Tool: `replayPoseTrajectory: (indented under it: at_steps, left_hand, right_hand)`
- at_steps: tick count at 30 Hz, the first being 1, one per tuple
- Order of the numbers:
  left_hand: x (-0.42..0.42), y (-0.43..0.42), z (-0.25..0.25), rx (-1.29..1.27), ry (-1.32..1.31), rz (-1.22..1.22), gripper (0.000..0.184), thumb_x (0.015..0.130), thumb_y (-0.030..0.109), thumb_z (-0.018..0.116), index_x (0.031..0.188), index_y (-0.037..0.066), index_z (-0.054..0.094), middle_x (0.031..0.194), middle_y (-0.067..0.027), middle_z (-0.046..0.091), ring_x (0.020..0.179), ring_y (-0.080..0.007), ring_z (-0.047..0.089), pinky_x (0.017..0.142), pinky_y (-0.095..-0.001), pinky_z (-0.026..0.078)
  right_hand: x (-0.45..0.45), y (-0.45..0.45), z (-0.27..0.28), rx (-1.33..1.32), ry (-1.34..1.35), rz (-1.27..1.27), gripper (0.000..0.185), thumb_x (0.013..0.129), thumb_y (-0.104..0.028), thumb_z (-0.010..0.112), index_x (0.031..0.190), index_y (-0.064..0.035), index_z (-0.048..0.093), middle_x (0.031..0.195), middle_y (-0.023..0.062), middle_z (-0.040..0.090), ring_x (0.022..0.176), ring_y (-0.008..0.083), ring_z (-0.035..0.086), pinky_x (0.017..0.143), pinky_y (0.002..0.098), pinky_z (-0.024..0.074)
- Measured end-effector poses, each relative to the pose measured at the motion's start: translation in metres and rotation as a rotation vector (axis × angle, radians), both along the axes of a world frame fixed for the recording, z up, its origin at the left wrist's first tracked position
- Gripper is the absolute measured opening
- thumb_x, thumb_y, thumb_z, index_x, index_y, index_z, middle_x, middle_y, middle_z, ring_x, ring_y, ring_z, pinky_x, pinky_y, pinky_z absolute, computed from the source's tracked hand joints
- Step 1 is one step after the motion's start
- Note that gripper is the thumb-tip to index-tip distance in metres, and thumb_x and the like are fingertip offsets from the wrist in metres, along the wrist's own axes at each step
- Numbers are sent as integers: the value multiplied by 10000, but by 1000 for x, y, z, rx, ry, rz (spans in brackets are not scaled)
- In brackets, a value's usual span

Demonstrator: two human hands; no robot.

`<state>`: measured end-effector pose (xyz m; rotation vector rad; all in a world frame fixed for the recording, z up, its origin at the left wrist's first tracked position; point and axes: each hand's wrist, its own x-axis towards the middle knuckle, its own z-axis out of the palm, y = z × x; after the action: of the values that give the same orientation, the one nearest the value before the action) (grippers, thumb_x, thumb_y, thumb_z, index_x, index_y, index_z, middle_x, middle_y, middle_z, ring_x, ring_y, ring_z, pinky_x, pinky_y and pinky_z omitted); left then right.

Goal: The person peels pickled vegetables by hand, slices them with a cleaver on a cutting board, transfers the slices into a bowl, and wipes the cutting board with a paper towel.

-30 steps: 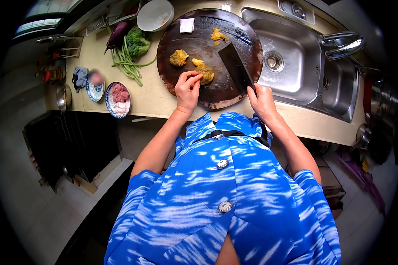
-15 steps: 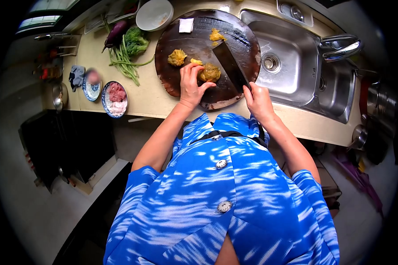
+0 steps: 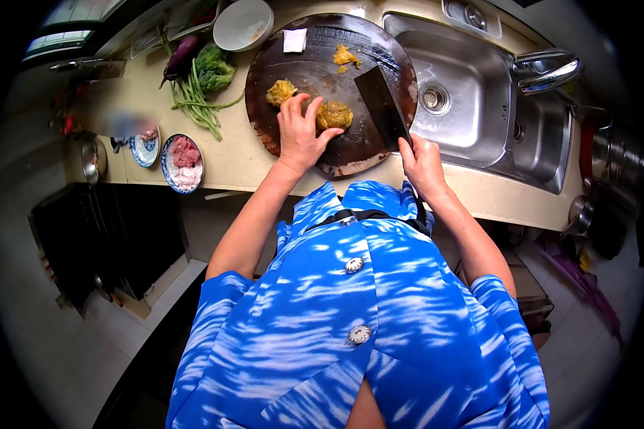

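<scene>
On the round dark cutting board (image 3: 308,53), my left hand (image 3: 300,132) is open, fingers apart, between two yellow-brown leafy clumps. The nearer clump (image 3: 334,116) lies just right of its fingers; the other clump (image 3: 280,93) is beyond the fingertips, to the left. My right hand (image 3: 422,163) is closed round the handle of a dark cleaver (image 3: 381,104), its broad blade over the board's right side. Small yellow scraps (image 3: 345,57) and a folded white cloth (image 3: 295,41) lie at the far part of the board.
A steel double sink (image 3: 458,86) with a faucet (image 3: 551,75) is at the right. Left of the board are green beans (image 3: 193,107), broccoli (image 3: 213,69), an eggplant (image 3: 182,56), a white bowl (image 3: 243,25), a plate of raw meat (image 3: 184,161) and another plate (image 3: 144,149).
My left hand has moved left and opened wider, off the nearer clump. The small yellow piece beside that clump no longer shows. The cleaver stays in my right hand with little change.
</scene>
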<state>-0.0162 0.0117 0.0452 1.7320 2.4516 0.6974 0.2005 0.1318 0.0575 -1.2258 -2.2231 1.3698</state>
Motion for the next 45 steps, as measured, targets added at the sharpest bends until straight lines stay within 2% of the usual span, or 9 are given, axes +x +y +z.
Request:
replayPoseTrajectory:
  at_steps: [5, 10, 19, 26, 28, 39, 41, 43, 45]
  left_hand:
    - [13, 22, 6, 6, 70, -183, 429, 657, 234, 758, 1043, 108, 621, 1114, -158, 457, 1064, -317, 437, 852, -407, 366]
    - [23, 31, 0, -102, 2, -141, 234, 644, 65, 709, 848, 91, 596, 903, -78, 483, 897, -266, 468, 751, -404, 377]
    - [24, 39, -5, -60, 103, -159, 47, 651, 66, 628, 671, 71, 586, 818, -87, 551, 788, -273, 534, 677, -380, 450]
    - [22, 43, 0, -124, 226, -204, 85, 670, 75, 625, 735, 61, 572, 792, -95, 552, 783, -280, 544, 663, -384, 454]
    - [18, 40, 0, -33, 76, -175, 107, 688, 39, 627, 754, 42, 542, 781, -115, 543, 783, -298, 543, 668, -399, 454]
    - [6, 33, 1, 53, -202, -180, 121, 720, -23, 625, 770, 17, 522, 779, -139, 535, 780, -330, 540, 710, -400, 452]
    - [4, 25, 1, 307, -348, -49, 118, 731, -30, 627, 807, 22, 553, 781, -129, 527, 787, -320, 535, 712, -379, 449]
    - [2, 15, 0, 310, -265, 53, 124, 715, -50, 636, 800, 13, 571, 870, -128, 531, 833, -299, 529, 728, -371, 443]
    - [5, 7, -2, 305, -175, -5, 165, 692, -43, 661, 819, 18, 575, 929, -125, 527, 875, -301, 521, 746, -377, 443]
  right_hand:
    - [-4, -3, -3, -44, -17, -3, 228, 858, -136, 565, 724, 48, 561, 633, 272, 542, 652, 441, 571, 533, 462, 421]
    - [-6, -3, 1, 22, -15, 19, 229, 857, -138, 569, 726, 49, 564, 643, 276, 546, 666, 445, 568, 543, 471, 424]
    - [-2, -1, -3, 33, 0, 1, 228, 854, -135, 570, 720, 49, 566, 639, 274, 544, 658, 447, 563, 539, 467, 424]
    - [-3, -1, -3, 4, 21, -18, 227, 855, -138, 566, 725, 48, 574, 638, 271, 543, 661, 446, 565, 544, 462, 427]
    - [-1, -2, -9, 66, 66, -20, 225, 862, -128, 576, 738, 58, 587, 551, 234, 494, 424, 268, 507, 452, 378, 371]
    - [0, -3, -13, 81, 68, -28, 225, 862, -127, 578, 729, 55, 584, 559, 234, 505, 458, 326, 538, 455, 389, 375]
    - [-1, -5, -5, 90, 72, -24, 220, 862, -125, 580, 730, 50, 584, 563, 234, 512, 474, 349, 544, 457, 392, 378]
    - [-1, -5, 6, 45, -24, 29, 203, 868, -150, 562, 772, 29, 573, 650, 262, 566, 670, 440, 572, 576, 492, 440]
    - [-2, -6, 9, 82, -39, 65, 190, 868, -147, 561, 780, 22, 560, 651, 256, 571, 665, 437, 574, 576, 492, 445]
